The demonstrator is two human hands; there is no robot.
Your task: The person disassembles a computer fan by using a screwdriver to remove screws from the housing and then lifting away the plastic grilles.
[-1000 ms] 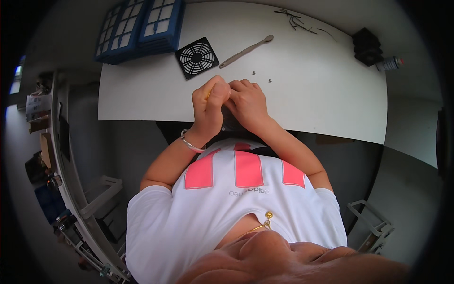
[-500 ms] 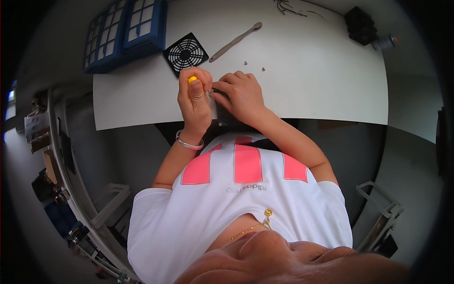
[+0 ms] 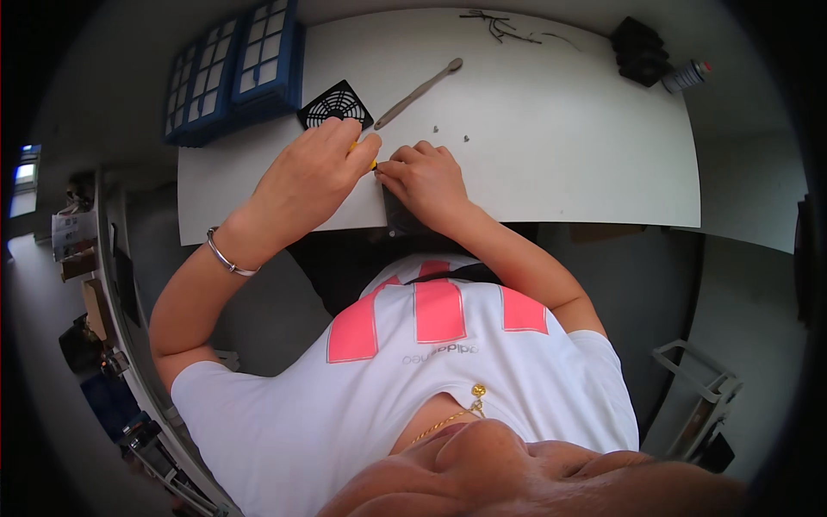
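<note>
My left hand (image 3: pixel 314 177) is closed around a yellow-handled screwdriver (image 3: pixel 365 155). Most of the handle is hidden in the fist, and its dark end points toward the right hand's fingertips. Those fingers of my right hand (image 3: pixel 424 179) are bent and pinched over a dark block-like object (image 3: pixel 403 215) at the table's near edge. The palm covers much of that object, so its kind does not show. Just beyond the left hand lies a black square fan guard (image 3: pixel 336 102) with round slots. Two small metal screws (image 3: pixel 435 129) lie loose past the right hand.
On the white table (image 3: pixel 560 129), a grey toothbrush-like brush (image 3: pixel 422 93) lies at an angle behind the hands. Blue drawer boxes (image 3: pixel 269 52) stand at the far left. Thin black strips (image 3: pixel 500 28) lie at the back; a black stack (image 3: pixel 639 52) and small can (image 3: pixel 687 76) sit far right.
My left hand has turned from a thumb-up fist to back-of-hand up, its elbow swinging out left. It still grips the screwdriver. My right hand stays at the dark object. The view has shifted slightly.
</note>
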